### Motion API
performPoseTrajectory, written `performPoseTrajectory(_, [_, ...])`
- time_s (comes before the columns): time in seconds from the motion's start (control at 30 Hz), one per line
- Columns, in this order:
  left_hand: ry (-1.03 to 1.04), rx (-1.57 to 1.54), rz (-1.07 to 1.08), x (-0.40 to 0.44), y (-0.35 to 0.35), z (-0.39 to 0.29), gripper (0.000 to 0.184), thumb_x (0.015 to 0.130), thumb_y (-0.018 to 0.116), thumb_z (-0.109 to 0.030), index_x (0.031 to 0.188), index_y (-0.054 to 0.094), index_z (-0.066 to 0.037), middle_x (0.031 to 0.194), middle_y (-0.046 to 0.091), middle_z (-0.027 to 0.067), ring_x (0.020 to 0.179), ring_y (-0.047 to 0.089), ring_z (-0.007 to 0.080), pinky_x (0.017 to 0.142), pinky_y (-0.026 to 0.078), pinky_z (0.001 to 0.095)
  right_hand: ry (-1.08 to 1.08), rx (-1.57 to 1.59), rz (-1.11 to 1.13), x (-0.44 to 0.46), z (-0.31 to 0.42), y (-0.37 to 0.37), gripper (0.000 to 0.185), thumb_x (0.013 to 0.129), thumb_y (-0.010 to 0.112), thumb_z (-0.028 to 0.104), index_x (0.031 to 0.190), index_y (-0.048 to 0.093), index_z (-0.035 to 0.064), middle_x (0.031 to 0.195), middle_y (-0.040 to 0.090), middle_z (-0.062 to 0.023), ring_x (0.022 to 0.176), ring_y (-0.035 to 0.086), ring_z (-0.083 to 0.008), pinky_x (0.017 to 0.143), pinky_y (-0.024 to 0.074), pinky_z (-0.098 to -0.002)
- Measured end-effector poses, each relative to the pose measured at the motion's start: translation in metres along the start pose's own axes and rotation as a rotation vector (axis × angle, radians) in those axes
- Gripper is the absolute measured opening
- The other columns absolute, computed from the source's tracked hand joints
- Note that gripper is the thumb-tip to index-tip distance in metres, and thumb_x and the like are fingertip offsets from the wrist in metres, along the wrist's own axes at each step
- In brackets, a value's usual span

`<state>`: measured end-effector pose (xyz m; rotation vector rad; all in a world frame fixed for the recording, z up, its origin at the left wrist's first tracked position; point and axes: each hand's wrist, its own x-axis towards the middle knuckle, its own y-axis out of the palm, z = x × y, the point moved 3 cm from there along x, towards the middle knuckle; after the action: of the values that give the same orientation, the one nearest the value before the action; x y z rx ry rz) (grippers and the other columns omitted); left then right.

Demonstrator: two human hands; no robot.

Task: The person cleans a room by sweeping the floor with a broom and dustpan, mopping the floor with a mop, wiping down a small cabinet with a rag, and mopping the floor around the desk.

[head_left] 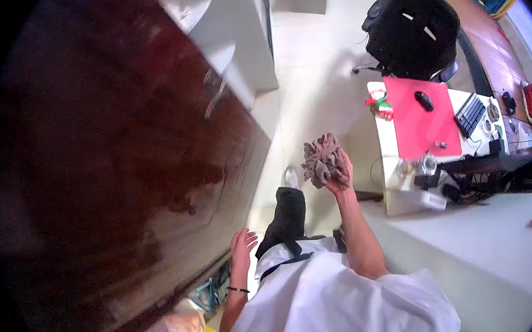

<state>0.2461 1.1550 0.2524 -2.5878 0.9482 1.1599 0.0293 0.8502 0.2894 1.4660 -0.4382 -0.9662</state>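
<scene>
A ruffled grey-brown bundle (326,161), soft and folded like cloth, rests in my right hand (343,178) in front of my body. The fingers are wrapped round its right and lower side, partly hidden behind it. My left hand (244,240) hangs low beside my dark trousers, near the brown wooden door (121,153). Its fingers are apart and hold nothing. A dark bracelet circles the left wrist.
To the right stands a white desk (379,135) with a red mat (419,119), a mouse (423,101), a keyboard (471,114) and a monitor. Behind it is a black chair (413,33). A white cabinet (240,31) stands beyond the door. Pale floor tiles lie between.
</scene>
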Motion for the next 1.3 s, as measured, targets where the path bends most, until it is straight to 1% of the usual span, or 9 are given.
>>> performPoseTrajectory(0.23, [-0.361,0.114,0.258,0.267,0.259,-0.077,0.030,0.081,0.051,-0.026,0.099,0.051,-0.001,0.087,0.059,0.0142,0.081,0.059,0.0237,0.065,0.049,0.0337,-0.164,0.076,-0.116,0.141,0.104,0.025,0.041,0.090,0.036,0.033,0.120,0.049,0.0081,0.118,0.053,-0.0122,0.107,0.051,-0.0281,0.095,0.0381,-0.0441])
performPoseTrajectory(0.3, [-0.418,0.346,0.283,0.325,0.334,-0.103,0.031,0.080,0.051,-0.027,0.097,0.051,0.000,0.082,0.059,0.0129,0.073,0.059,0.0211,0.060,0.048,0.0320,-0.167,0.151,0.107,0.169,0.134,0.007,0.043,0.090,0.036,0.033,0.123,0.047,0.0091,0.121,0.051,-0.0111,0.111,0.049,-0.0277,0.097,0.0361,-0.0438])
performPoseTrajectory(0.37, [-0.229,0.824,0.363,0.376,0.415,-0.147,0.032,0.083,0.048,-0.023,0.106,0.048,0.000,0.086,0.058,0.0127,0.075,0.059,0.0213,0.065,0.049,0.0335,-0.247,0.118,-0.066,0.189,0.163,0.039,0.042,0.090,0.036,0.033,0.122,0.048,0.0094,0.118,0.054,-0.0103,0.107,0.052,-0.0264,0.093,0.0396,-0.0423])
performPoseTrajectory(0.47, [0.066,0.875,0.436,0.389,0.532,-0.221,0.033,0.085,0.047,-0.025,0.105,0.048,0.001,0.085,0.058,0.0124,0.073,0.059,0.0199,0.063,0.049,0.0322,-0.381,0.062,-0.220,0.224,0.205,0.054,0.044,0.088,0.039,0.034,0.124,0.046,0.0092,0.124,0.049,-0.0110,0.112,0.048,-0.0270,0.094,0.0392,-0.0416])
performPoseTrajectory(0.6, [0.041,0.937,0.659,0.457,0.661,-0.277,0.034,0.086,0.047,-0.027,0.106,0.049,0.000,0.089,0.059,0.0122,0.073,0.059,0.0186,0.063,0.048,0.0308,-0.397,0.110,-0.236,0.326,0.258,0.019,0.049,0.086,0.043,0.035,0.127,0.043,0.0098,0.131,0.042,-0.0118,0.120,0.040,-0.0285,0.100,0.0331,-0.0424])
performPoseTrajectory(0.63, [0.047,0.948,0.664,0.483,0.679,-0.284,0.034,0.086,0.047,-0.027,0.106,0.049,0.000,0.089,0.059,0.0122,0.073,0.059,0.0186,0.063,0.048,0.0308,-0.325,0.133,-0.187,0.347,0.275,0.074,0.049,0.085,0.046,0.035,0.127,0.043,0.0101,0.129,0.044,-0.0108,0.118,0.042,-0.0281,0.099,0.0340,-0.0423])
performPoseTrajectory(0.9, [-0.005,1.030,0.279,0.685,0.713,-0.395,0.027,0.083,0.049,-0.021,0.097,0.053,0.002,0.076,0.059,0.0101,0.062,0.058,0.0182,0.053,0.046,0.0304,-0.351,0.134,-0.157,0.698,0.493,0.067,0.039,0.088,0.043,0.035,0.118,0.052,0.0119,0.116,0.054,-0.0078,0.106,0.050,-0.0261,0.091,0.0408,-0.0399])
performPoseTrajectory(1.03, [-0.112,0.671,0.025,0.706,0.749,-0.477,0.024,0.084,0.046,-0.019,0.096,0.053,0.001,0.075,0.058,0.0088,0.063,0.058,0.0174,0.055,0.047,0.0289,-0.310,0.095,-0.348,0.849,0.600,0.090,0.039,0.090,0.039,0.036,0.118,0.051,0.0116,0.116,0.053,-0.0087,0.105,0.051,-0.0259,0.090,0.0416,-0.0397])
performPoseTrajectory(1.3, [-0.217,0.494,-0.143,0.895,0.877,-0.516,0.022,0.086,0.046,-0.018,0.098,0.049,-0.001,0.079,0.056,0.0085,0.070,0.058,0.0187,0.062,0.049,0.0316,-0.410,-0.401,-0.343,1.180,0.781,0.062,0.047,0.095,0.030,0.035,0.132,0.034,0.0074,0.129,0.043,-0.0045,0.109,0.048,-0.0229,0.089,0.0403,-0.0344])
